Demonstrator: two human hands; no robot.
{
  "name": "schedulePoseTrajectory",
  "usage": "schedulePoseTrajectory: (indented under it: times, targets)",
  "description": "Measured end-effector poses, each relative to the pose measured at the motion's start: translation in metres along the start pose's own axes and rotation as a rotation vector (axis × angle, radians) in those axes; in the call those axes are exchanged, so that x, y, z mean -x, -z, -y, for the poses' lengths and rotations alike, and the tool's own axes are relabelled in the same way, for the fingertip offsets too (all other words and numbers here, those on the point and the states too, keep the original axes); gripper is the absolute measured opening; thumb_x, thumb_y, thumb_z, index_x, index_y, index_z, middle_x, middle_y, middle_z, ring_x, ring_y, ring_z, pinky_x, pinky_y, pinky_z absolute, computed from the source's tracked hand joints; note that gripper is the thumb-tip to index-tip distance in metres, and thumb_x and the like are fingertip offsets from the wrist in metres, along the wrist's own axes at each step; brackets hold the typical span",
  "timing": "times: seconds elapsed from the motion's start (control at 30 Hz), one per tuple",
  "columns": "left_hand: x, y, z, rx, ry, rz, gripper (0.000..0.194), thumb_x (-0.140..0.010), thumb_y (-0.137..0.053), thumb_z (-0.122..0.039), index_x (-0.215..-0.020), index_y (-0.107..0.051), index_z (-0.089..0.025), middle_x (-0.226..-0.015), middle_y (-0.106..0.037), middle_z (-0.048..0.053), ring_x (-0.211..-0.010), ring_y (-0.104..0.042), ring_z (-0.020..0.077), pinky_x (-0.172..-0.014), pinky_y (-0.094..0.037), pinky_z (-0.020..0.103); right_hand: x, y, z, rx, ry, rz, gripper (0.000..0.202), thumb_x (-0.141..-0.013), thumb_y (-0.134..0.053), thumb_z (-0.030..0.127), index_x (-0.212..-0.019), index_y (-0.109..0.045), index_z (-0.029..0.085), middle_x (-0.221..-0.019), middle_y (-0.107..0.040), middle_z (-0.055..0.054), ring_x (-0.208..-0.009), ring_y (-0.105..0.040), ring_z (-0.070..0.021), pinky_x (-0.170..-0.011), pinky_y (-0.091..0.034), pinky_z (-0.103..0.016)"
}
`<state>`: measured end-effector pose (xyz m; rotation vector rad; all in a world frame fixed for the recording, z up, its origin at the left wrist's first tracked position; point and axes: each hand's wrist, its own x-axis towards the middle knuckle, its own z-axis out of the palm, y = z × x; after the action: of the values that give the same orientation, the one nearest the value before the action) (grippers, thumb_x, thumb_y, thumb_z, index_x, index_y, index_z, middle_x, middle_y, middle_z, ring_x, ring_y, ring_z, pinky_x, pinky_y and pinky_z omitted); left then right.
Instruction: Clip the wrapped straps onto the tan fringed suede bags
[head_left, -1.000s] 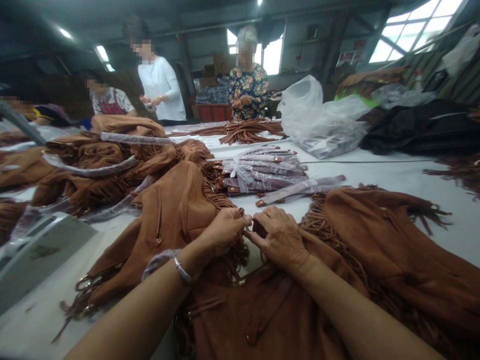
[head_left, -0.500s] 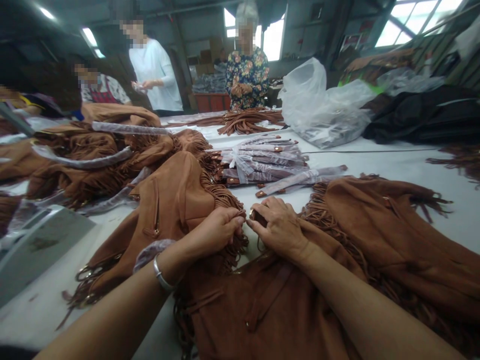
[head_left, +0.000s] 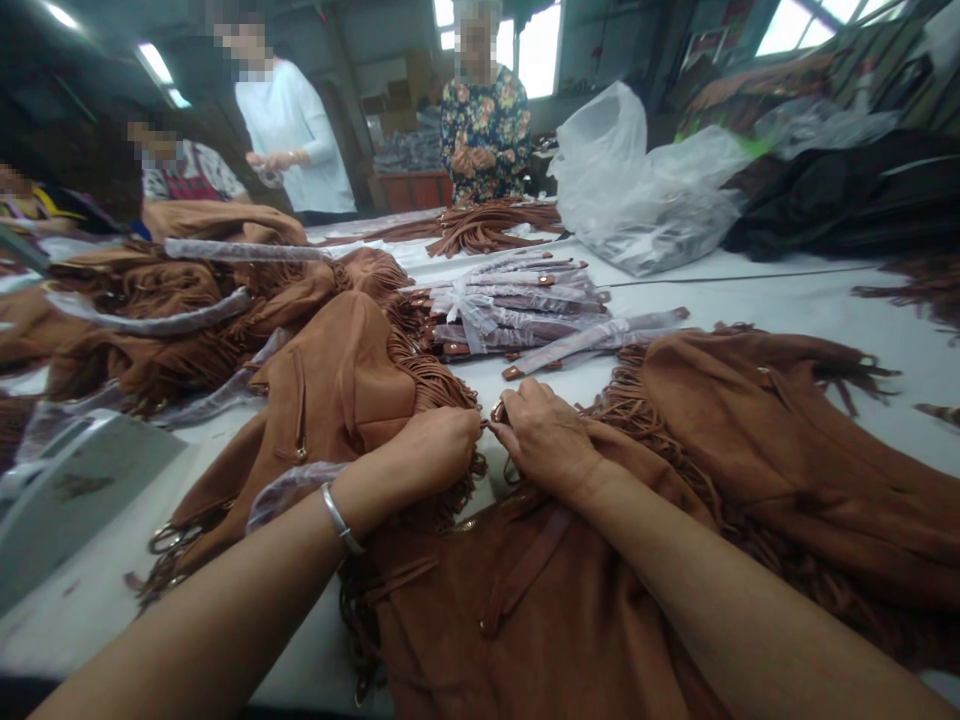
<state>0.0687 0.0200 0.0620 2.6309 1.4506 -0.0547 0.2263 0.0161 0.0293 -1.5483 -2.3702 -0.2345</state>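
Note:
A brown suede bag point(head_left: 570, 610) with a zip along its top edge lies in front of me. Above that edge, my right hand point(head_left: 547, 440) is closed around a brown leather piece with gold-coloured metal point(head_left: 498, 410). My left hand point(head_left: 435, 447) is closed just left of it, its fingertips nearly meeting the right hand's. Its fingers are mostly hidden, and I cannot make out what they grip. Beside my left wrist lies a second fringed bag point(head_left: 352, 350) with a small zip. Its brown fringe point(head_left: 442, 385) hangs behind my left hand.
Plastic-wrapped straps point(head_left: 517, 305) lie bundled beyond my hands. Another fringed bag point(head_left: 750, 420) is at right, and more bags point(head_left: 180, 300) are heaped at left. A clear plastic bag point(head_left: 645, 190) and black cloth point(head_left: 847, 200) lie farther back. Several people stand or sit across the table.
My left hand has turned, so its back now faces up and its fingers are more hidden. My right hand keeps its hold on the leather piece. The view has shifted slightly.

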Motion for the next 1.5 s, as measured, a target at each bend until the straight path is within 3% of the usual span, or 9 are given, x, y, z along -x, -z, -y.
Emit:
schedulePoseTrajectory:
  times: [0.23, 1.13, 1.37, 1.5]
  targets:
    - [-0.003, 0.008, -0.007, -0.123, 0.007, 0.066, 0.020, -0.071, -0.041, -0.009, -0.077, -0.059, -0.015, -0.071, -0.063, 0.010, -0.065, -0.059, 0.0204, -0.057, -0.041, 0.027, 0.000, 0.001, 0.004, 0.030, -0.010, 0.026, 0.019, -0.087, -0.043, 0.029, -0.090, -0.055, 0.013, -0.089, -0.051, -0.012, -0.081, -0.049, -0.0242, -0.064, -0.037, -0.031]
    - [-0.003, 0.008, -0.004, 0.060, 0.034, 0.012, 0.027, -0.083, -0.041, -0.026, -0.070, -0.061, -0.014, -0.070, -0.062, 0.009, -0.063, -0.054, 0.0183, -0.060, -0.038, 0.028, 0.007, -0.003, 0.008, 0.095, 0.066, -0.119, 0.015, -0.085, -0.042, 0.019, -0.083, -0.056, 0.012, -0.083, -0.052, -0.011, -0.079, -0.044, -0.0239, -0.062, -0.025, -0.033]
    - [-0.004, 0.007, -0.001, 0.144, 0.036, -0.005, 0.026, -0.081, -0.043, -0.025, -0.063, -0.059, -0.014, -0.061, -0.057, 0.005, -0.055, -0.047, 0.0133, -0.054, -0.033, 0.024, 0.004, -0.004, 0.007, 0.092, 0.178, -0.060, 0.017, -0.085, -0.042, 0.016, -0.085, -0.058, 0.012, -0.082, -0.054, -0.011, -0.077, -0.045, -0.0222, -0.061, -0.026, -0.032]
    - [-0.011, 0.015, 0.002, 0.237, -0.054, 0.091, 0.025, -0.076, -0.046, -0.018, -0.054, -0.056, -0.014, -0.056, -0.053, 0.002, -0.052, -0.043, 0.0110, -0.055, -0.033, 0.023, 0.004, -0.002, 0.005, 0.011, 0.279, 0.033, 0.016, -0.085, -0.045, 0.018, -0.085, -0.060, 0.013, -0.082, -0.055, -0.009, -0.076, -0.046, -0.0194, -0.063, -0.027, -0.030]
